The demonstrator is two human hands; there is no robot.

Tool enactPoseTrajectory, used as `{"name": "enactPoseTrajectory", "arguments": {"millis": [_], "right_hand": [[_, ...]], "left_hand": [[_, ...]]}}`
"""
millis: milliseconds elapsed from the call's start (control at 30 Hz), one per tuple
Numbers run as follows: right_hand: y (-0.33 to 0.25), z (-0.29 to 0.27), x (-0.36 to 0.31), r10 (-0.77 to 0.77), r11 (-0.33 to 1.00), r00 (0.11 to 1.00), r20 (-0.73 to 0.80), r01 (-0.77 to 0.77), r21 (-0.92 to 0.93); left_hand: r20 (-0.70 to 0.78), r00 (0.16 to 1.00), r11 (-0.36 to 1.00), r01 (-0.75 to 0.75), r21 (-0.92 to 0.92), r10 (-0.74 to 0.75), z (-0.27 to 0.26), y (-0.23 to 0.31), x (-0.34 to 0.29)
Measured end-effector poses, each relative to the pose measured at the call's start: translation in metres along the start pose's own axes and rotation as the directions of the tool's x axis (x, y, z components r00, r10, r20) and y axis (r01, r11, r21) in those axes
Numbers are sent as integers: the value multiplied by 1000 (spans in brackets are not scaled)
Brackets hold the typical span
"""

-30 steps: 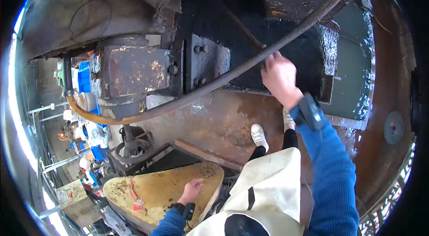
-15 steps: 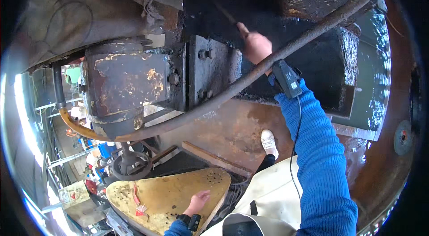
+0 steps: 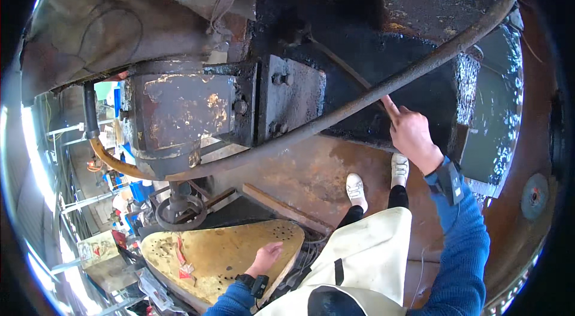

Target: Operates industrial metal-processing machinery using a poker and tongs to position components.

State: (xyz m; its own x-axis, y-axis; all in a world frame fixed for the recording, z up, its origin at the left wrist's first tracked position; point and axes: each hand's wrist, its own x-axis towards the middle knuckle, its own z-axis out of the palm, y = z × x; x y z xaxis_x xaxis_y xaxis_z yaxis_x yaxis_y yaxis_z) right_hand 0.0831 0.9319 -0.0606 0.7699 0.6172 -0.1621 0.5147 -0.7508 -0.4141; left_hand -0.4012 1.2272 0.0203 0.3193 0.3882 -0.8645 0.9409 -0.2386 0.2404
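Hands are sitting well apart: left hand (image 3: 265, 258) is curling loosely, apparently empty, over the yellow board (image 3: 209, 247), contact unclear, so leaning could be pressing it onto that dirty, holed face. Ahead of it, the bolted plate (image 3: 304, 97) is standing left of the rod (image 3: 341, 63), so a wide swing could be banging the two together. Right hand (image 3: 413, 136) is gripping the rod's near end, index finger extended, the rod running forward-left into the black trough (image 3: 365, 46) and under the hose (image 3: 419, 69); lifting could be snagging rod or knuckles there.
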Motion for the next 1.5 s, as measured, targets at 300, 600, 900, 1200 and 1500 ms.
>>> {"name": "enactPoseTrajectory", "arguments": {"millis": [300,600,900,1200,1500], "right_hand": [[-25,30,120,35,937,971,-237,51,346],[9,8,16,-113,993,992,-52,112,-23],[-2,-14,42,30,959,988,-150,14,283],[3,16,65,-78,994,960,-269,54,-94],[8,-15,-22,77,985,971,-225,-39,166]], "left_hand": [[-52,989,988,-136,80,140,22,-11,-2],[-58,997,998,-39,38,41,23,33,-14],[-70,994,996,-75,41,78,38,50,-13],[-32,987,983,-151,103,155,39,56,-9],[-5,998,995,-66,-75,66,48,38,7]]}}
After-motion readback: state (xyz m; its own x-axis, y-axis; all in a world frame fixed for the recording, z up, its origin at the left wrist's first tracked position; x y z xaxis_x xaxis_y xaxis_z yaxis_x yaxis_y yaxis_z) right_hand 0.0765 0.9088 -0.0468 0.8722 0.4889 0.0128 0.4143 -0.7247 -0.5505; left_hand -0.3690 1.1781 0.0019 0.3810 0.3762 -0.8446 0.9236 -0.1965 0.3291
